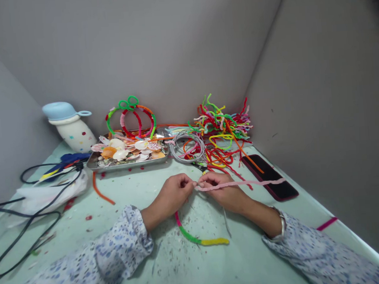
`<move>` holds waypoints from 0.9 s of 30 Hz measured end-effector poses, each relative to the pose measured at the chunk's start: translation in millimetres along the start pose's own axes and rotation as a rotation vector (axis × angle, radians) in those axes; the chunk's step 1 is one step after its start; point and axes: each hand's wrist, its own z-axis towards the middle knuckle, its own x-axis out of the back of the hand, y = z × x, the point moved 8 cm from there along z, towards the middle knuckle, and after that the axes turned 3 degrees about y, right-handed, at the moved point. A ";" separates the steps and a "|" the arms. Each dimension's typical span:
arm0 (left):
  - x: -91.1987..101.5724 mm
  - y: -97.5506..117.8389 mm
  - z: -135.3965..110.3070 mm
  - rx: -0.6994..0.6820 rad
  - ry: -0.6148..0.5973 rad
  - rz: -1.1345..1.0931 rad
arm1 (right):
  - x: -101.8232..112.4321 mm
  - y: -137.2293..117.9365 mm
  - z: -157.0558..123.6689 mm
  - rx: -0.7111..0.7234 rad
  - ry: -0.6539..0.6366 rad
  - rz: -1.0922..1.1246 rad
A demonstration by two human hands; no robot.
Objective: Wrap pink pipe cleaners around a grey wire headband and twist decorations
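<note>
We see a pale green tabletop (pixel 243 268) beneath the left hand (pixel 174 197) and right hand (pixel 225 195), a grey back wall (pixel 156 44) beyond them, and, flanking both, a left wall (pixel 4 98) and right wall (pixel 328 89) (the latter darker).

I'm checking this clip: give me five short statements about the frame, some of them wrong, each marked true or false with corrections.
1. The left hand and right hand meet at one end of the pink strip. True.
2. The pink strip hangs straight down. False: it stretches rightward across the right hand, crossing in front of the phone in this view.
3. A metal tray holds shells. True.
4. The tray stands at the far right. False: it is left of the grey wire coil.
5. Below the hands, a curved strip shows magenta, green and yellow. True.
</note>
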 end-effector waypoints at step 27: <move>0.2 -2.0 0.8 -0.013 0.027 -0.042 | 0.9 5.1 0.6 -0.069 0.027 -0.018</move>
